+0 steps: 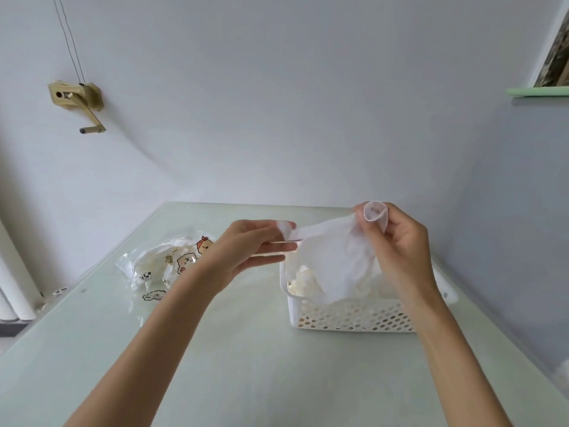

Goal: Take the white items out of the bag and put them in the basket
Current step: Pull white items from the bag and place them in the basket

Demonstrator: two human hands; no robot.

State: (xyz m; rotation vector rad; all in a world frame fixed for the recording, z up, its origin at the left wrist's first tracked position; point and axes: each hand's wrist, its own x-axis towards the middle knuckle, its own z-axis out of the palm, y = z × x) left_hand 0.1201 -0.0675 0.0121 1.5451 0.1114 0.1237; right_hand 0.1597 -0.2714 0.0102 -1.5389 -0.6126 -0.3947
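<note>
Hands hold a thin white crinkled sheet (pixel 334 260) stretched above the white perforated plastic basket (pixel 348 315), its long axis running left to right. The left hand (pixel 246 251) pinches one corner, other fingers straight; the right hand (pixel 397 241) curls round the rolled opposite end. The clear cartoon-printed bag (pixel 160 266) lies left on the pale green table (pixel 246 365).

bag (pixel 160 269) left of basket (pixel 348 315), on table (pixel 246 365)

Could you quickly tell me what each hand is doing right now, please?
Left hand: pinches one corner of the thin white sheet.
Right hand: grips the sheet's other end, above the basket.
</note>
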